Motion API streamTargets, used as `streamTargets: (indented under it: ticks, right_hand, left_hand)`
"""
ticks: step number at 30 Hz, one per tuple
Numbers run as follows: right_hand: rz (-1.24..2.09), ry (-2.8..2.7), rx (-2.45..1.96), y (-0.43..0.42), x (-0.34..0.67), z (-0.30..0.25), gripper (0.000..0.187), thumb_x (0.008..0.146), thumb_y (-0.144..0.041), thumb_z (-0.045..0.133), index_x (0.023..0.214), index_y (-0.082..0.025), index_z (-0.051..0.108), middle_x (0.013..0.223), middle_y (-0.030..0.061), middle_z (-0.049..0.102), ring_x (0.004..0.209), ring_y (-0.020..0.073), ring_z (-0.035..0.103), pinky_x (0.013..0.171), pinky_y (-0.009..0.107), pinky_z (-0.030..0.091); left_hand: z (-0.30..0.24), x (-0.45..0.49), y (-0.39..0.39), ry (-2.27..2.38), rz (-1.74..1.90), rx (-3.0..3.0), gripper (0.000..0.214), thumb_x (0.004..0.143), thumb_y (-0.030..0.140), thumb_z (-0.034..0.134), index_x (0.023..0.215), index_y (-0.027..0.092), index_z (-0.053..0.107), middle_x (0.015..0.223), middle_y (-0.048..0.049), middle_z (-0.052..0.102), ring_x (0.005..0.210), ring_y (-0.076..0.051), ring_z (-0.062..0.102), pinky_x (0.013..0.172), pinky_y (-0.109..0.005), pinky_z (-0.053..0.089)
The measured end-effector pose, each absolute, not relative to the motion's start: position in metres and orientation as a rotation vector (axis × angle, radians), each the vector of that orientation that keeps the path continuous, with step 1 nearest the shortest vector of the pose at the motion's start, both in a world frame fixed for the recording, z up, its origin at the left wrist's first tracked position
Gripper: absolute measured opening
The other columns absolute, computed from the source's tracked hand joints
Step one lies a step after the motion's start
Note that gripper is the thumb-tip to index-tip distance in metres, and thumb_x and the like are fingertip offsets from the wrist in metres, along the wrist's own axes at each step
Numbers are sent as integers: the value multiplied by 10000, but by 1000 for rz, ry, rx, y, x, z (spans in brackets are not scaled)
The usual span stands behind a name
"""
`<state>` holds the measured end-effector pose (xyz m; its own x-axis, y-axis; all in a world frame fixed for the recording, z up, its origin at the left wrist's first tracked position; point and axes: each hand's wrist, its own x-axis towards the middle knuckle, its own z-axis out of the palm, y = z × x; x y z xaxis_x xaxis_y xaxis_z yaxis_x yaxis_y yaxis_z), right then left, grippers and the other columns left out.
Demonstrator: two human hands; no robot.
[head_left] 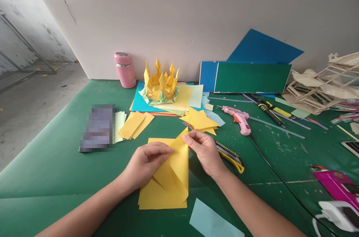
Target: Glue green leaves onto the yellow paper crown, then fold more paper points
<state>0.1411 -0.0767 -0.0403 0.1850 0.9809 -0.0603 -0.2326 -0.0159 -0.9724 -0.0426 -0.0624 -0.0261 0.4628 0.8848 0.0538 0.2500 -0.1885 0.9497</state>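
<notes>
Pinching a curled yellow paper sheet [181, 158] with left hand [146, 161] and right hand [205, 153], inside the left edge of the flat green table surface [56, 158]; risking crooked creases from uneven pulling.

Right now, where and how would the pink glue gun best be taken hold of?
Probably by its handle, from the near side: the pink glue gun appears to lie flat, handle toward the person, nozzle pointing left. The right hand is nearer but pinches yellow paper, so it would have to let go first. The cord leaves the handle's base, so grip above that.
</notes>
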Motion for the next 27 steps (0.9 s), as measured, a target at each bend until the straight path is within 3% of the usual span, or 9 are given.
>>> streamTargets:
  ticks: [7,16,27]
  right_hand:
    - [1174,-922,-1149,-76,142,-43,340,598,-462,773,574,-187,575,514,-53,465,515,89,385,521,241,333]
    - [1161,-964,-1169,-77,140,-42,357,609,-483,760,571,-188,562,505,-52,454,506,91,382,505,239,336]
    - [1186,-958,-1187,-79,139,-39,364,594,-498,767,576,-185,580,523,-45,474,519,91,382,511,239,342]
  left_hand:
    - [-23,-43,-63,1014,743,1699,212,760,301,598,861,201,755,922,-58,753,871,-211,686,810,-291,550]
    - [-24,-39,-62,1072,774,1667,147,713,295,638,759,214,752,805,-31,757,758,-192,690,729,-271,568]
    - [-26,-42,-63,1033,701,1749,240,780,290,568,914,228,758,971,-39,757,920,-215,686,852,-291,544]
